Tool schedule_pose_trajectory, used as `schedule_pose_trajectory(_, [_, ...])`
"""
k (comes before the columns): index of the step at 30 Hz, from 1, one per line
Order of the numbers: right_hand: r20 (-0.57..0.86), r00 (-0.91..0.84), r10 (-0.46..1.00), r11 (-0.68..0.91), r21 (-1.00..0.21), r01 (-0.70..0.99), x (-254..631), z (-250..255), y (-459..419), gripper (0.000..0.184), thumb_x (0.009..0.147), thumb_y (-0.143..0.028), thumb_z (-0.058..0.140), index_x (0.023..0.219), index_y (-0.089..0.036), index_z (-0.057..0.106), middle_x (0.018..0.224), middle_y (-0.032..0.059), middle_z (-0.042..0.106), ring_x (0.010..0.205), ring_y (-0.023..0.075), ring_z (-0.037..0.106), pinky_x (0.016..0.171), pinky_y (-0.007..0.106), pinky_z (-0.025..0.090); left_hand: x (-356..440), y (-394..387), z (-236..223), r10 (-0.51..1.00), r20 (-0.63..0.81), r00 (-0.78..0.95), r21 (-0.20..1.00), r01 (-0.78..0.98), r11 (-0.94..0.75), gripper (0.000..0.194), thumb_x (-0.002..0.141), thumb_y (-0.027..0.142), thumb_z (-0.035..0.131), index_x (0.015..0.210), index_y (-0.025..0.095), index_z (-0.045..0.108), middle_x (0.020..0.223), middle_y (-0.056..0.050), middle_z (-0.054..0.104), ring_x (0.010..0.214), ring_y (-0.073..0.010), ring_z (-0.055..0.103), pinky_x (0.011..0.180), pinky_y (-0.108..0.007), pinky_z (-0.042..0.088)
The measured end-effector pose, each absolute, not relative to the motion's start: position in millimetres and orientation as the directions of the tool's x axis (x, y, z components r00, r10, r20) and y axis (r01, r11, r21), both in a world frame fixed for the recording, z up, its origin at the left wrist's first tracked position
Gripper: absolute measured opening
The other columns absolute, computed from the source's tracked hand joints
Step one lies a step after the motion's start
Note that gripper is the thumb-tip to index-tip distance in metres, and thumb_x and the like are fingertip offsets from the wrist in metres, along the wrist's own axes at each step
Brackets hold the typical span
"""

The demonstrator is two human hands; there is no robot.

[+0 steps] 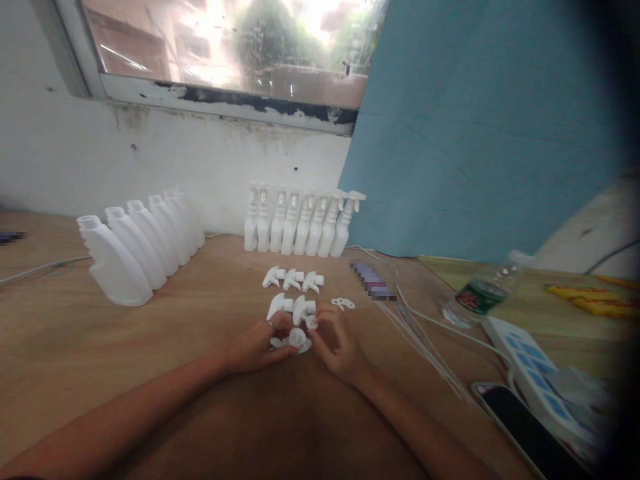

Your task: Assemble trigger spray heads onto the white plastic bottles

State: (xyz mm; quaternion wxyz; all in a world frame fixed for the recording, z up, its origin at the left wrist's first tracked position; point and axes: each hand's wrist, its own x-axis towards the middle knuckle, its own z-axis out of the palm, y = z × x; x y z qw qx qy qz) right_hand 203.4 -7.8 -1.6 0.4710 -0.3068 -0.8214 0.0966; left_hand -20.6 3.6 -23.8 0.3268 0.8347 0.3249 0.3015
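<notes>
Left hand pinched around white plastic sprayer head, right hand pinched on small round piece

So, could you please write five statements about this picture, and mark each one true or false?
1. The left hand holds a white part. True.
2. The right hand holds a phone. False: the right hand holds a smaller white part.
3. Three spray heads lie in a row before the slim bottles. True.
4. The front large bottle has a spray head on it. False: the front large bottle has an open neck.
5. The curtain hangs at the left side of the window. False: the curtain hangs at the right side.
</notes>
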Motion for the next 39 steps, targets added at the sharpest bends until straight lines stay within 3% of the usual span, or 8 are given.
schedule_pose_trajectory(3, [0.695, -0.411, 0.590, 0.804, -0.464, 0.371, 200.1, -1.1, -11.9, 0.025, 0.084, -0.012, 0.056, 0.105, -0.024, 0.047, 0.103, 0.0074, 0.054, 0.097, 0.0219, 0.055, 0.085, 0.036, 0.046, -20.2, 4.9, -27.3, 0.730, 0.314, 0.608, 0.753, 0.309, -0.581, 0.033, 0.085, 0.040, 0.059, 0.108, 0.019, 0.047, 0.100, -0.004, 0.057, 0.085, -0.0150, 0.057, 0.075, -0.026, 0.047])
schedule_pose_trajectory(9, [0.506, -0.670, 0.543, 0.825, -0.469, 0.314, 201.9, -0.3, -10.9, 0.035, 0.083, -0.018, 0.059, 0.116, -0.022, 0.049, 0.116, 0.0117, 0.052, 0.107, 0.0242, 0.052, 0.093, 0.040, 0.045, -19.8, 3.7, -23.5, 0.724, 0.326, 0.608, 0.720, 0.337, -0.607, 0.029, 0.086, 0.037, 0.057, 0.107, 0.019, 0.048, 0.089, -0.001, 0.056, 0.078, -0.0139, 0.056, 0.072, -0.025, 0.045])
schedule_pose_trajectory(16, [0.512, -0.637, 0.576, 0.805, -0.492, 0.331, 206.9, -7.1, -10.0, 0.032, 0.082, -0.020, 0.063, 0.111, -0.022, 0.051, 0.116, 0.0110, 0.052, 0.108, 0.0231, 0.053, 0.093, 0.039, 0.046, -18.8, -3.3, -9.7, 0.654, 0.332, 0.680, 0.614, 0.370, -0.697, 0.018, 0.089, 0.030, 0.051, 0.104, 0.021, 0.052, 0.091, -0.002, 0.060, 0.079, -0.0147, 0.055, 0.073, -0.026, 0.043])
schedule_pose_trajectory(24, [0.556, -0.616, 0.558, 0.830, -0.398, 0.391, 203.9, -16.7, -8.3, 0.024, 0.085, -0.022, 0.064, 0.109, -0.024, 0.061, 0.114, 0.0092, 0.056, 0.105, 0.0223, 0.056, 0.090, 0.038, 0.048, -17.0, -4.4, -10.3, 0.611, 0.347, 0.711, 0.558, 0.367, -0.744, 0.019, 0.088, 0.032, 0.052, 0.103, 0.021, 0.051, 0.096, -0.004, 0.062, 0.084, -0.0171, 0.058, 0.076, -0.028, 0.045])
schedule_pose_trajectory(31, [0.546, -0.620, 0.563, 0.824, -0.430, 0.370, 205.3, -17.2, -7.2, 0.024, 0.085, -0.022, 0.064, 0.108, -0.023, 0.063, 0.111, 0.0086, 0.057, 0.102, 0.0210, 0.057, 0.088, 0.037, 0.050, -22.1, 2.2, -13.6, 0.501, 0.370, 0.783, 0.452, 0.320, -0.833, 0.034, 0.086, 0.023, 0.053, 0.120, 0.023, 0.048, 0.112, -0.008, 0.062, 0.099, -0.0196, 0.060, 0.085, -0.031, 0.046])
schedule_pose_trajectory(39, [0.537, -0.639, 0.551, 0.833, -0.400, 0.382, 203.4, -13.1, -8.3, 0.029, 0.084, -0.023, 0.065, 0.112, -0.022, 0.057, 0.113, 0.0097, 0.057, 0.105, 0.0229, 0.055, 0.090, 0.040, 0.048, -26.8, 10.6, -27.4, 0.429, 0.452, 0.782, 0.320, 0.307, -0.896, 0.033, 0.087, 0.026, 0.053, 0.119, 0.022, 0.048, 0.107, -0.008, 0.065, 0.091, -0.0186, 0.063, 0.076, -0.027, 0.047])
